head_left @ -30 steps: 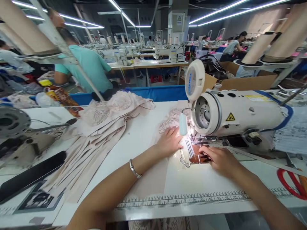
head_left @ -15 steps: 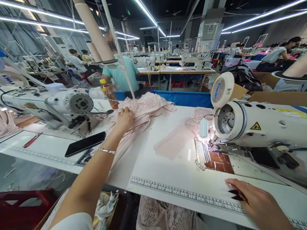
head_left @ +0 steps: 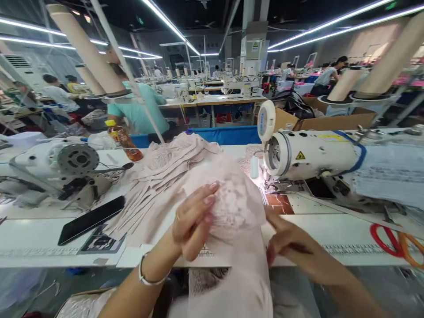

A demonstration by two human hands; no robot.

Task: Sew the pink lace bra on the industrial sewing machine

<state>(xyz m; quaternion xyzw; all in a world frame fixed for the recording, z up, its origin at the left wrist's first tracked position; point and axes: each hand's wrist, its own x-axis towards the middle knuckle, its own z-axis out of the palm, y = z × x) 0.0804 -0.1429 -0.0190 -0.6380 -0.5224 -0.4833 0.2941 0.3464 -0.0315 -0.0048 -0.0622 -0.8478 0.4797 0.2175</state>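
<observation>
Head view, items entered left to right:

1. Second sewing machine [head_left: 66, 170], at the far left of the white table [head_left: 29, 238], handwheel facing the camera; idle.
2. Black phone [head_left: 91, 219], flat on the table just in front of that machine.
3. Orange drink bottle [head_left: 124, 141], upright behind the fabric stack, near the table's back edge.
4. Stack of pink cut pieces [head_left: 155, 176], fanned across the table, probably kept there within reach of the left arm.
5. Left hand [head_left: 194, 221], bracelet at the wrist, fingers closed on the left edge of the pink lace piece [head_left: 238, 207], lifting it clear of the table.
6. Pink lace piece, held up between both hands, its lower part hanging over the table's front edge; apparently spread for inspection or alignment.
7. Right hand [head_left: 291, 247], pinching the piece's right edge, below and in front of the needle area.
8. Sewing machine [head_left: 314, 154], lamp lit, just beyond the piece.
9. Red-handled scissors [head_left: 394, 240], at the far right.
</observation>
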